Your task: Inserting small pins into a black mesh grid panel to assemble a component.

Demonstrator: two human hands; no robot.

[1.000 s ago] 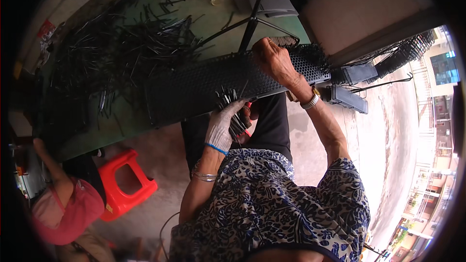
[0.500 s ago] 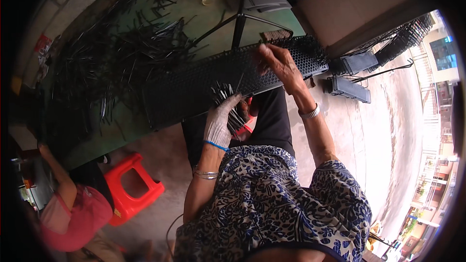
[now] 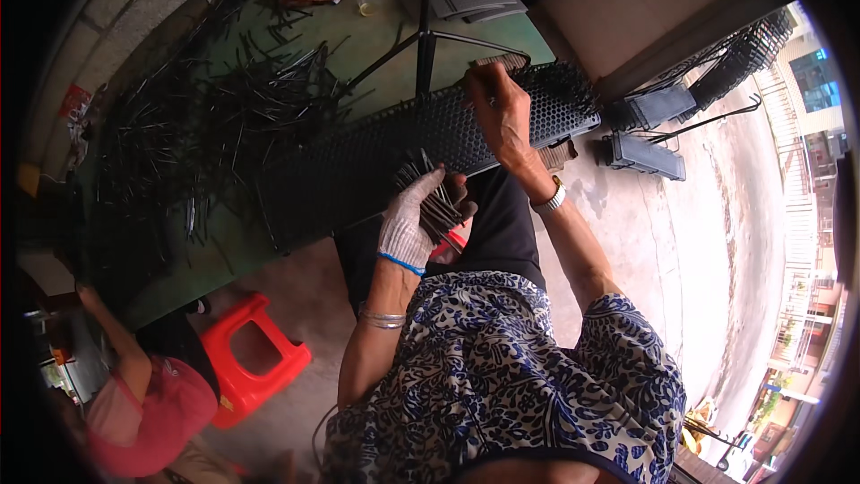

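My left hand [image 3: 405,226], in a white knit glove with bare fingertips, is closed round a bundle of thin dark strips [image 3: 439,206]. It is at the near edge of a long black perforated panel [image 3: 376,148], above my lap. My right hand [image 3: 505,121] is bare and hovers over the right part of that panel. Its fingers are curled together and turned away, so whatever they pinch is hidden. The panel lies along the table's near edge, covered in rows of small holes.
A heap of loose dark strips [image 3: 260,103] covers much of the green table [image 3: 206,271]. A dark metal stand [image 3: 425,45] rises behind the panel. A red stool [image 3: 297,360] and a person in pink [image 3: 175,421] are at lower left. Grey plastic boxes [image 3: 647,158] lie on the floor at right.
My right hand has shifted slightly left and up, with its fingers more curled. The bundle in my left hand has turned a little, showing more fingertips. The view has shifted slightly.
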